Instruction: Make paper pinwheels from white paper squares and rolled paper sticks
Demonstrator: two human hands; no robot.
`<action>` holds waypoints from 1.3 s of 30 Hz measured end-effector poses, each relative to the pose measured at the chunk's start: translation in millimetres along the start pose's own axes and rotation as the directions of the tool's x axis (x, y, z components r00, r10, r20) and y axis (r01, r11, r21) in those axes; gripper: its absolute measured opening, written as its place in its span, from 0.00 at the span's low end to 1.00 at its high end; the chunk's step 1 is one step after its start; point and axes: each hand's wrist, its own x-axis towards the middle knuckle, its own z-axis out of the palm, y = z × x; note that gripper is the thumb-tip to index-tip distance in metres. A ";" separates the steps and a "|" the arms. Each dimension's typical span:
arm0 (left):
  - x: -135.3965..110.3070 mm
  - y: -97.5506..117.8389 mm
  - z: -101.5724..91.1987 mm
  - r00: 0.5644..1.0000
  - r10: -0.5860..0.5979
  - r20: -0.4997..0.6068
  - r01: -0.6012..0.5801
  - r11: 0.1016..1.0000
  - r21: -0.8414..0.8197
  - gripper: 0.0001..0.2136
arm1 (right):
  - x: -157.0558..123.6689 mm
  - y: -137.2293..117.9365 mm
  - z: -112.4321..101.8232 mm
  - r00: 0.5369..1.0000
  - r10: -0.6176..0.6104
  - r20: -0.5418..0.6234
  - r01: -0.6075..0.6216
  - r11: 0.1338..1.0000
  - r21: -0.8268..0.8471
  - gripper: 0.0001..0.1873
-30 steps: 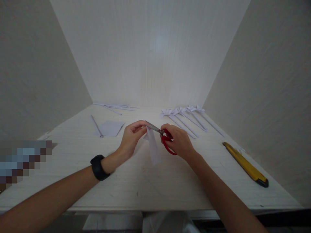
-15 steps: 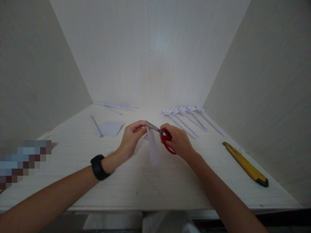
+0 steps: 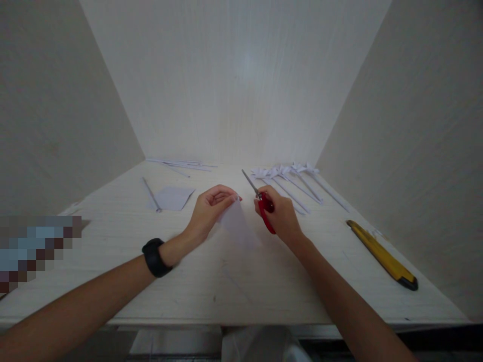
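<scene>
My left hand (image 3: 210, 210), with a black watch on its wrist, pinches the top of a white paper piece (image 3: 237, 226) that hangs over the white table (image 3: 241, 281). The paper looks blurred by motion. To the right, my right hand (image 3: 281, 217) grips red-handled scissors (image 3: 261, 199). Their blades are closed and point up and to the left, clear of the paper.
A yellow utility knife (image 3: 382, 254) lies at the right. Several white paper sticks with folded tips (image 3: 292, 182) lie at the back right. A flat paper piece (image 3: 172, 197) and a thin rod (image 3: 151, 194) lie at the back left, with thin paper strips (image 3: 181, 164) behind them.
The scissors have left the paper and swung up to the right, blades now pointing away. The paper in my left hand has turned and spread wider.
</scene>
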 end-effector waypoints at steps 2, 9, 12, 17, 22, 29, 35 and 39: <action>1.0 -2.0 -0.5 1.000 0.000 0.006 0.000 1.000 0.004 0.07 | 1.9 2.2 1.5 0.997 0.064 -0.035 -0.062 0.996 0.062 0.07; 3.3 -11.2 -2.8 0.995 -0.092 0.041 0.088 0.993 0.076 0.09 | 5.7 2.7 0.0 0.974 0.207 -0.097 -0.173 0.944 0.281 0.07; 3.1 -11.6 -2.2 0.993 -0.120 0.019 0.117 0.987 0.108 0.08 | 7.1 1.7 -1.2 0.971 0.238 0.001 -0.216 0.879 0.426 0.13; 2.5 -9.2 -2.0 0.992 -0.125 0.021 0.121 0.984 0.130 0.07 | 6.4 10.3 7.2 0.944 0.241 0.227 -0.322 0.828 0.458 0.19; 2.0 -9.1 -3.0 0.987 -0.159 0.029 0.154 0.979 0.131 0.07 | 5.3 19.5 14.1 0.942 0.255 0.219 -0.330 0.831 0.448 0.20; 1.6 -7.6 -0.5 0.979 -0.203 -0.020 0.204 0.973 0.109 0.06 | 6.2 22.0 13.0 0.943 0.272 0.191 -0.331 0.826 0.456 0.19; 0.7 -4.1 1.3 0.975 -0.220 -0.035 0.222 0.972 0.073 0.07 | 6.4 24.7 15.1 0.933 0.295 0.206 -0.358 0.816 0.454 0.21; 0.8 -4.2 0.7 0.977 -0.213 -0.028 0.214 0.974 0.077 0.07 | 7.3 24.8 15.3 0.935 0.292 0.200 -0.354 0.799 0.487 0.20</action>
